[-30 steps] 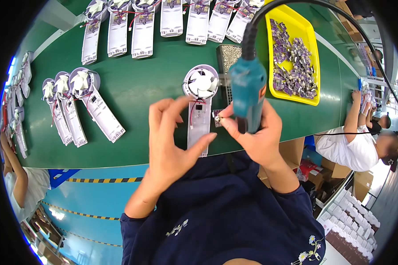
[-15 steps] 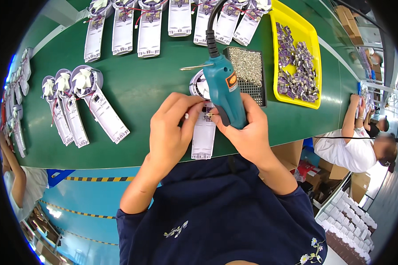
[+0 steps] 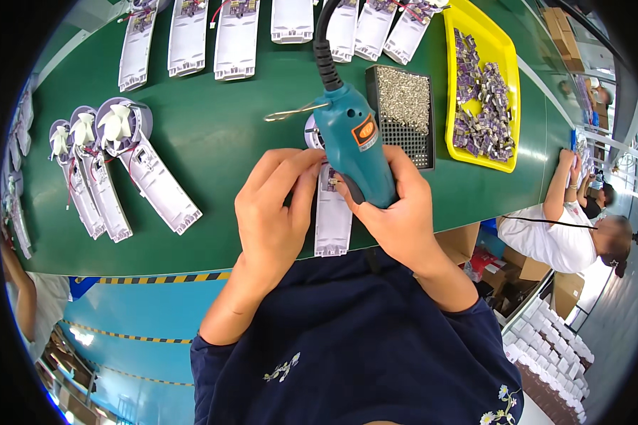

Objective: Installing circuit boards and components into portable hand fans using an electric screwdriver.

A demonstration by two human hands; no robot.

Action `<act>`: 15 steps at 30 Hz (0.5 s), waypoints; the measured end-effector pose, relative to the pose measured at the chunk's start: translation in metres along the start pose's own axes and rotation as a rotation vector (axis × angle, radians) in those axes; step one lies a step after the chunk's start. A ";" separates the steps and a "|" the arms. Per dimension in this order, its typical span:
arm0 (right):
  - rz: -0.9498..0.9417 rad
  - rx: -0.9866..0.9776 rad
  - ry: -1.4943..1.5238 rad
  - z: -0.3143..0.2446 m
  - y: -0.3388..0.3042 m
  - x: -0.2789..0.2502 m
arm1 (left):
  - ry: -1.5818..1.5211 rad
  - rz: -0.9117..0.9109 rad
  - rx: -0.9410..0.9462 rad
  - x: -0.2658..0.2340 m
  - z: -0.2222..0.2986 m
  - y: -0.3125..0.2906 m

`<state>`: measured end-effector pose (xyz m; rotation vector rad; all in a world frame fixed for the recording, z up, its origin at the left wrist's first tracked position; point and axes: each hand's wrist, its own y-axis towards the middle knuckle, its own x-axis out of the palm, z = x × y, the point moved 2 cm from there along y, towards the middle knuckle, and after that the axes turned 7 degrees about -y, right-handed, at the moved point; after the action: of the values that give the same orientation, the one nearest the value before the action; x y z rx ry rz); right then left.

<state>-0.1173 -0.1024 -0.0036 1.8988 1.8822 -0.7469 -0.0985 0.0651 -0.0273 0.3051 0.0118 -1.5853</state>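
A white handheld-fan housing (image 3: 332, 230) lies on the green table in front of me, its round fan end largely covered by the tool and my fingers. My left hand (image 3: 271, 205) is closed in a pinch at a red wire (image 3: 325, 160) by the neck of the housing; only a bit of wire shows. My right hand (image 3: 407, 219) grips a teal electric screwdriver (image 3: 365, 152) with a black cable and a metal hanging loop. Its thumb reaches toward a small circuit board (image 3: 329, 178) inside the housing. The screwdriver's tip is out of sight.
Right of the tool stand a black tray (image 3: 422, 152) of small screws and a yellow tray (image 3: 450, 106) of purple circuit boards. Three fan housings (image 3: 159, 184) lie at left, several more (image 3: 235, 46) along the back. Co-workers sit at both sides.
The view has shifted slightly. The white connector that showed by my left fingers is now hidden. Both hands keep their places at the housing, and the screwdriver stays in my right hand.
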 end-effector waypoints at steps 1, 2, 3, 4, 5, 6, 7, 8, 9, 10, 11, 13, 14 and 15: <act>-0.005 0.004 -0.002 0.000 -0.001 0.001 | -0.001 0.000 -0.006 0.000 0.000 -0.001; 0.003 0.001 -0.010 0.000 -0.001 0.001 | -0.008 0.003 -0.006 0.001 -0.001 -0.001; 0.010 -0.003 -0.018 0.001 -0.001 0.001 | -0.015 0.006 -0.006 0.001 -0.002 -0.001; 0.005 0.000 -0.020 0.001 -0.001 0.002 | -0.016 0.007 -0.013 0.000 -0.003 -0.001; -0.003 0.012 -0.031 0.002 -0.001 0.002 | -0.006 0.006 0.007 0.000 -0.003 0.000; -0.013 0.024 -0.042 0.002 -0.002 0.001 | 0.006 0.006 0.027 0.000 -0.003 0.000; -0.022 0.027 -0.043 0.002 -0.002 0.000 | 0.006 0.009 0.018 0.000 -0.003 -0.001; -0.020 0.004 -0.093 0.002 -0.004 -0.001 | -0.002 0.006 0.014 -0.001 -0.003 -0.001; -0.018 -0.019 -0.143 0.002 -0.005 -0.001 | -0.009 0.002 0.010 -0.001 -0.003 -0.002; -0.025 -0.016 -0.143 0.001 -0.005 0.000 | -0.008 0.004 0.004 -0.002 -0.003 -0.002; -0.009 -0.046 -0.168 0.000 -0.004 -0.001 | -0.003 0.001 -0.001 -0.002 -0.003 -0.002; 0.001 -0.076 -0.192 0.000 -0.005 -0.001 | 0.004 0.001 -0.010 -0.003 -0.003 -0.004; 0.001 -0.082 -0.186 0.001 -0.004 -0.001 | 0.012 -0.026 0.009 -0.002 -0.004 -0.003; 0.002 -0.089 -0.180 0.001 -0.003 -0.002 | 0.021 -0.053 0.029 -0.002 -0.003 -0.003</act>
<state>-0.1205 -0.1046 -0.0032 1.7187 1.7721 -0.7921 -0.1006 0.0676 -0.0307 0.3467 0.0127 -1.6359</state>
